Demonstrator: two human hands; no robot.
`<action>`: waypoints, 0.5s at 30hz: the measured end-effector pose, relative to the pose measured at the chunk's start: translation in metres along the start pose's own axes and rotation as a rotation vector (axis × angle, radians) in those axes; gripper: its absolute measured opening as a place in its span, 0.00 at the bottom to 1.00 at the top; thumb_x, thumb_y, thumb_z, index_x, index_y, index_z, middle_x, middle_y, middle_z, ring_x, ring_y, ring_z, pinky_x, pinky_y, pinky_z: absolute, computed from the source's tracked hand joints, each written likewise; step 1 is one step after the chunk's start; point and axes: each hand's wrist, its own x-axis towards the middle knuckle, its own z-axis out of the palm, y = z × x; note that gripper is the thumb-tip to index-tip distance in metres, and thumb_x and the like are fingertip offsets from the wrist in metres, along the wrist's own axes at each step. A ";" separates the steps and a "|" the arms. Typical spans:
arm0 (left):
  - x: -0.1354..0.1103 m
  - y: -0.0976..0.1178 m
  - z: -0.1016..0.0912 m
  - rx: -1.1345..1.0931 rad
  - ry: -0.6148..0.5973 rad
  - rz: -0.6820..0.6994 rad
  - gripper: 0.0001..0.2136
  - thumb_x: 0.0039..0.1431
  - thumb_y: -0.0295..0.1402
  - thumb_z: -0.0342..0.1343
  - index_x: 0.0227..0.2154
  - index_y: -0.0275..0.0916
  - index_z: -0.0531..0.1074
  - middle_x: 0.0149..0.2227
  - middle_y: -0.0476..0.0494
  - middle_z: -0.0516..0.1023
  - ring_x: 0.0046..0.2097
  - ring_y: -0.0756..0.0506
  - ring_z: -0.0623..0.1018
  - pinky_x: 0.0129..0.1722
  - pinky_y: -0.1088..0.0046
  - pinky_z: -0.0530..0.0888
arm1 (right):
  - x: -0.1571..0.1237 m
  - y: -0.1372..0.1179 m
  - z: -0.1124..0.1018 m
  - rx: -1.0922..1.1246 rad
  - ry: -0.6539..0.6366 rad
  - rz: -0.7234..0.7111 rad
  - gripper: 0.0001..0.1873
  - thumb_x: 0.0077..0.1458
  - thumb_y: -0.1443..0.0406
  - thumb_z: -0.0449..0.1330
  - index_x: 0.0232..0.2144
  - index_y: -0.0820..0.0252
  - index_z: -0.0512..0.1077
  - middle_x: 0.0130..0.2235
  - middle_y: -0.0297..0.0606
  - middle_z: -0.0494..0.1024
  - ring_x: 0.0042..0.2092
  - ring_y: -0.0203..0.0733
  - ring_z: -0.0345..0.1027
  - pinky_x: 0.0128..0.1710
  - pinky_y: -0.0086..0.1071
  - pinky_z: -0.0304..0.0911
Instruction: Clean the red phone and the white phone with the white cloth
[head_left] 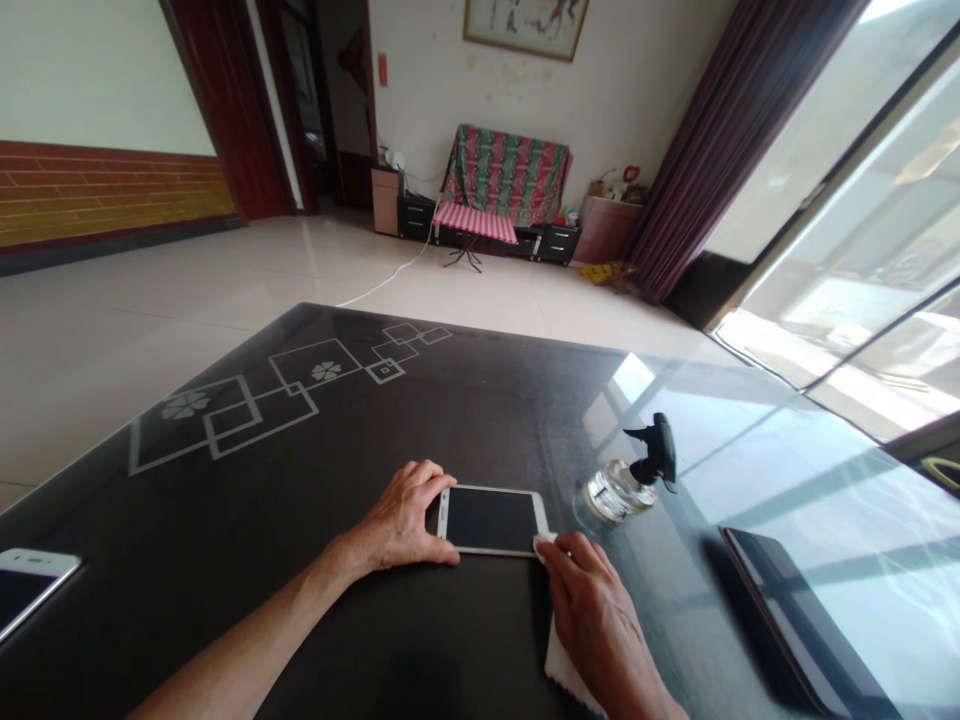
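A white smartphone [491,520] with a dark screen lies flat on the dark glass table [315,500]. My left hand [401,520] grips its left end, fingers curled over the far edge and thumb along the near edge. My right hand [592,610] is closed on a white cloth [562,665], pressing a corner of it against the phone's near right corner. The rest of the cloth trails under my palm toward me.
A clear spray bottle [626,480] with a black trigger head stands just right of the phone. A second white phone [30,585] lies at the table's left edge. A dark tablet [795,620] lies at the right. Beyond the table are tiled floor, a covered chair and curtained windows.
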 end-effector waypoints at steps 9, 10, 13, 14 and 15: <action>0.000 -0.001 0.000 -0.021 -0.009 0.012 0.36 0.33 0.50 0.68 0.49 0.43 0.67 0.46 0.45 0.67 0.46 0.40 0.66 0.47 0.63 0.66 | 0.041 0.015 0.007 -0.020 0.030 -0.001 0.14 0.59 0.69 0.49 0.38 0.59 0.74 0.36 0.40 0.71 0.37 0.40 0.65 0.40 0.31 0.59; 0.000 -0.001 0.000 -0.020 -0.009 0.014 0.36 0.33 0.50 0.67 0.49 0.43 0.67 0.45 0.45 0.67 0.46 0.40 0.66 0.47 0.63 0.66 | 0.046 0.015 0.007 -0.027 0.028 0.006 0.14 0.59 0.69 0.49 0.38 0.60 0.75 0.35 0.40 0.71 0.37 0.40 0.65 0.40 0.31 0.59; 0.000 -0.002 0.001 -0.014 -0.006 0.019 0.36 0.33 0.51 0.67 0.49 0.44 0.67 0.45 0.45 0.66 0.46 0.39 0.66 0.47 0.63 0.66 | 0.058 0.015 0.007 -0.055 0.024 0.027 0.14 0.59 0.69 0.49 0.38 0.60 0.75 0.35 0.40 0.71 0.36 0.39 0.65 0.39 0.31 0.58; 0.000 -0.002 0.001 -0.012 -0.002 0.019 0.36 0.33 0.51 0.67 0.49 0.44 0.67 0.45 0.45 0.66 0.46 0.39 0.66 0.47 0.63 0.66 | 0.061 0.014 0.007 -0.065 0.021 0.029 0.14 0.59 0.69 0.49 0.37 0.60 0.75 0.35 0.40 0.71 0.36 0.39 0.65 0.39 0.31 0.58; 0.000 -0.002 0.001 -0.010 0.001 0.017 0.36 0.33 0.51 0.67 0.48 0.44 0.67 0.45 0.45 0.66 0.46 0.39 0.66 0.47 0.63 0.66 | 0.062 0.013 0.006 -0.073 0.015 0.028 0.14 0.59 0.69 0.49 0.37 0.59 0.75 0.35 0.40 0.71 0.36 0.39 0.65 0.39 0.31 0.58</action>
